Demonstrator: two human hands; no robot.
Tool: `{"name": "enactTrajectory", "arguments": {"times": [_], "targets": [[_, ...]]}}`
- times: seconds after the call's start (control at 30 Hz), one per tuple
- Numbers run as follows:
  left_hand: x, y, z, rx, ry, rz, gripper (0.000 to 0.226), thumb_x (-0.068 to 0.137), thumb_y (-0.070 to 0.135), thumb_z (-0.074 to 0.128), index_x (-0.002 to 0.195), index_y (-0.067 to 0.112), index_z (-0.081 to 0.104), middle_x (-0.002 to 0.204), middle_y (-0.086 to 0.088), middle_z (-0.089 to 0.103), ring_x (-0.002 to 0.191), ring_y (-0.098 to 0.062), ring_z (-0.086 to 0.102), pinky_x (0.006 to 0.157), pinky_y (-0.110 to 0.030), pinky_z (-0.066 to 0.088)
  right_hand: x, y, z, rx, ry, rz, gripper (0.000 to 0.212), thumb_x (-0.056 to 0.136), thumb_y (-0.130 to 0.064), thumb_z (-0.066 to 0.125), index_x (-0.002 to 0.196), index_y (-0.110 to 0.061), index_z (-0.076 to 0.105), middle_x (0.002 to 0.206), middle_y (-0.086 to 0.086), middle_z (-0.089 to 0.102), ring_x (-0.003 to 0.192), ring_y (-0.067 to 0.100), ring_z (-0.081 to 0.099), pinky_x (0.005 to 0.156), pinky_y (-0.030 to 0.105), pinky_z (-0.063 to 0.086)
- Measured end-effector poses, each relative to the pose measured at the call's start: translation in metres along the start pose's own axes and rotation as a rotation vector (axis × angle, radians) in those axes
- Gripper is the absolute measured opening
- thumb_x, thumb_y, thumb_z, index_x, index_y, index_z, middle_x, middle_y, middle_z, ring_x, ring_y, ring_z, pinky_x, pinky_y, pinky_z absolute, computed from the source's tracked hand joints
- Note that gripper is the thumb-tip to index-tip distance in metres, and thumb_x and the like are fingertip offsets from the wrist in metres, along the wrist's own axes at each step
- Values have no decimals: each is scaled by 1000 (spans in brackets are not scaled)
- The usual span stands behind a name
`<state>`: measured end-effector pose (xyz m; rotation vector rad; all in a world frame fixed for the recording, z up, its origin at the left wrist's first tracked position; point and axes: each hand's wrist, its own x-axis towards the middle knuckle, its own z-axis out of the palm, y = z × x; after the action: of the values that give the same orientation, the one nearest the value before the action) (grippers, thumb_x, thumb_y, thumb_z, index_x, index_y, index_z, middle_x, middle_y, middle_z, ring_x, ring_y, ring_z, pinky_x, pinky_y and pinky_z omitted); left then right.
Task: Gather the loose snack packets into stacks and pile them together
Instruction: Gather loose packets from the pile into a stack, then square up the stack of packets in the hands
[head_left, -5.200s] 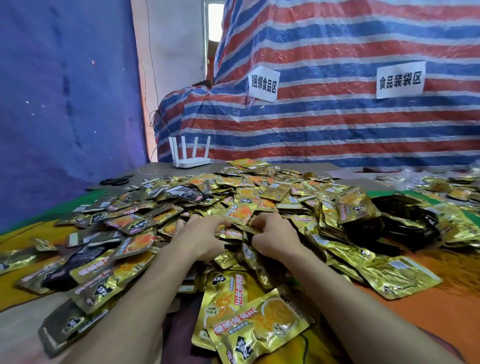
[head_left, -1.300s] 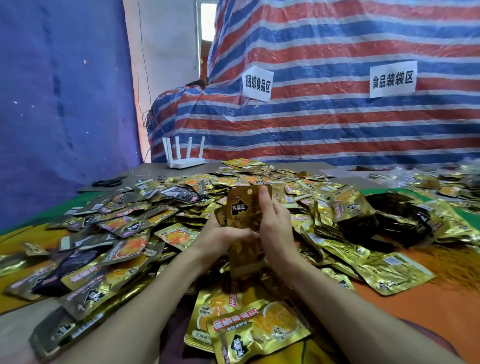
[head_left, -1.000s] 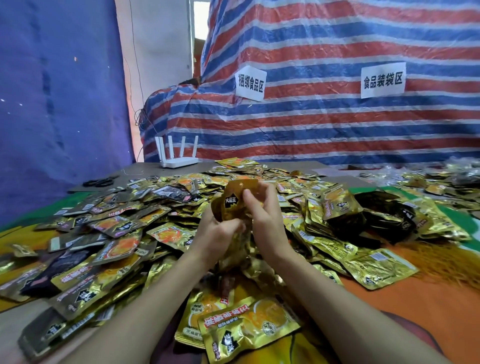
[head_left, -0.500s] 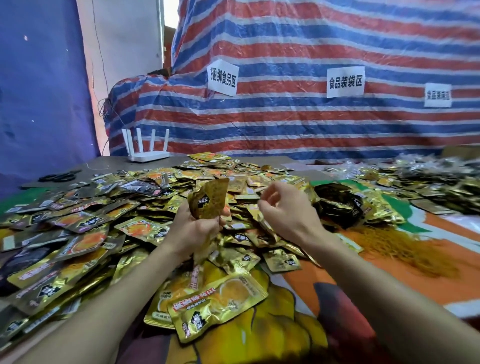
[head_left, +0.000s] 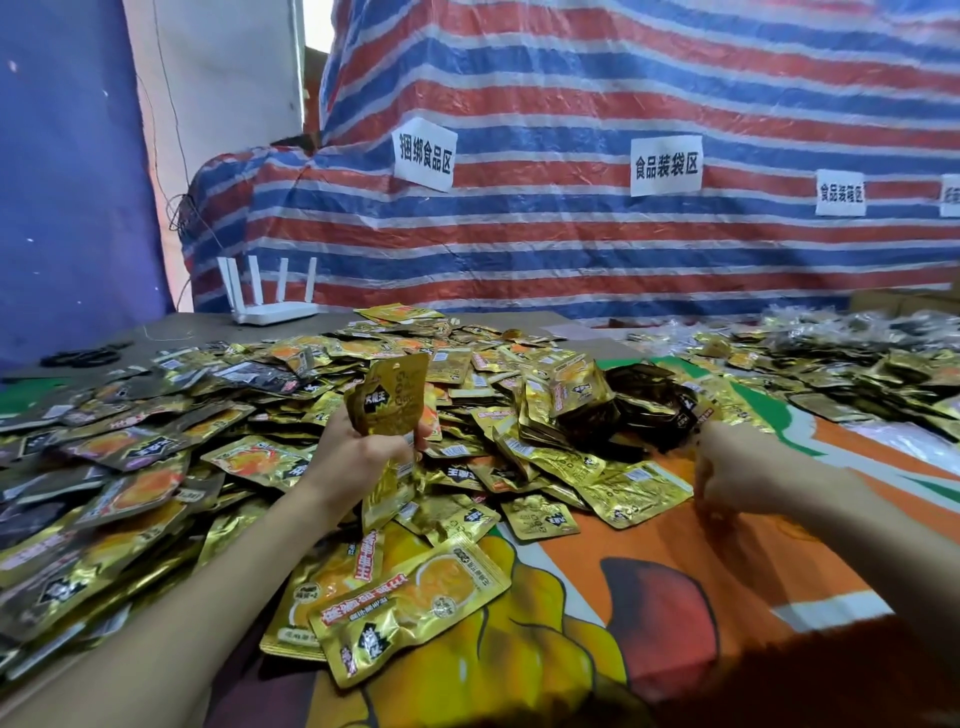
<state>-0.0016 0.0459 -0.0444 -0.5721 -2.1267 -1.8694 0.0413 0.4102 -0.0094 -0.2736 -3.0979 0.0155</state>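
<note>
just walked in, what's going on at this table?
A person is sorting a big heap of loose snack packets. The left hand grips a small upright stack of gold packets above the heap. The right hand is out to the right at the heap's edge, over the orange cloth. It is blurred, so I can't tell whether it holds anything. Most packets lie loose.

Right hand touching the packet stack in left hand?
Apart. Head view: right hand lies far right of the packet stack gripped by the left hand.
</note>
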Motion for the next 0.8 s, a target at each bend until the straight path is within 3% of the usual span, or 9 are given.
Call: {"name": "enactTrajectory", "arguments": {"times": [0.1, 0.17, 0.23, 0.37, 0.47, 0.57, 0.67, 0.73, 0.8], "targets": [[0, 0, 0, -6, -9, -10, 35, 55, 7, 63, 88, 0, 73, 95, -13, 76, 92, -25, 72, 74, -27, 52, -1, -3, 2, -98, 3, 4, 9, 80, -7, 62, 72, -10, 61, 74, 7, 66, 69, 22, 64, 54, 32, 49], [0, 1, -1, -18, -7, -11, 35, 55, 6, 63, 88, 0, 72, 94, -14, 76, 91, -26, 72, 70, -23, 53, -4, -7, 2, -196, -72, 35, 18, 86, -11, 55, 72, -16, 44, 75, 2, 54, 65, 17, 53, 53, 28, 40], [-1, 2, -1, -28, -12, -7, 36, 54, 6, 63, 88, 0, 71, 94, -15, 75, 90, -26, 72, 64, -17, 54, -9, -10, -1, -247, -100, 73, 17, 89, -16, 52, 76, -18, 42, 78, -1, 51, 66, 13, 49, 53, 26, 38], [-3, 7, -2, -62, -10, -18, 41, 54, 6, 62, 93, 3, 73, 93, -11, 77, 86, -23, 73, 62, -17, 55, -18, -23, -24, -137, 138, 144, 16, 90, -21, 55, 76, -16, 47, 75, 0, 55, 64, 15, 51, 54, 26, 37], [-4, 10, -4, -111, -14, -50, 48, 55, 4, 63, 103, 4, 71, 98, -8, 78, 88, -24, 74, 70, -30, 57, -29, -50, -45, -34, 338, 157, 17, 86, -16, 58, 72, -14, 49, 69, 3, 55, 60, 20, 50, 55, 28, 36], [-5, 12, -6, -164, -8, -94, 36, 69, -10, 63, 100, 7, 72, 91, -3, 78, 77, -20, 74, 64, -31, 57, -32, -88, -58, 94, 450, 24, 17, 87, -9, 54, 70, -10, 54, 66, 7, 58, 59, 24, 53, 56, 32, 45], [-5, 15, -10, -288, -13, -173, 39, 77, -17, 53, 99, 6, 75, 96, -7, 78, 77, -20, 72, 65, -35, 61, -26, -130, -58, 348, 378, -226, 20, 96, -12, 53, 82, -7, 66, 80, 9, 68, 75, 24, 63, 70, 43, 57], [-4, 16, -13, -362, -39, -226, 45, 73, -11, 54, 111, 5, 73, 112, -8, 75, 91, -23, 71, 81, -43, 59, -22, -161, -52, 523, 271, -375, 22, 100, -16, 55, 81, -13, 68, 83, 3, 69, 77, 17, 64, 70, 34, 57], [-2, 16, -16, -431, -55, -292, 49, 68, -1, 58, 113, 6, 73, 115, -10, 75, 94, -24, 72, 80, -44, 59, -17, -189, -43, 664, 179, -468, 27, 100, -18, 58, 75, -23, 64, 74, -10, 67, 69, 9, 59, 56, 21, 51]]}}
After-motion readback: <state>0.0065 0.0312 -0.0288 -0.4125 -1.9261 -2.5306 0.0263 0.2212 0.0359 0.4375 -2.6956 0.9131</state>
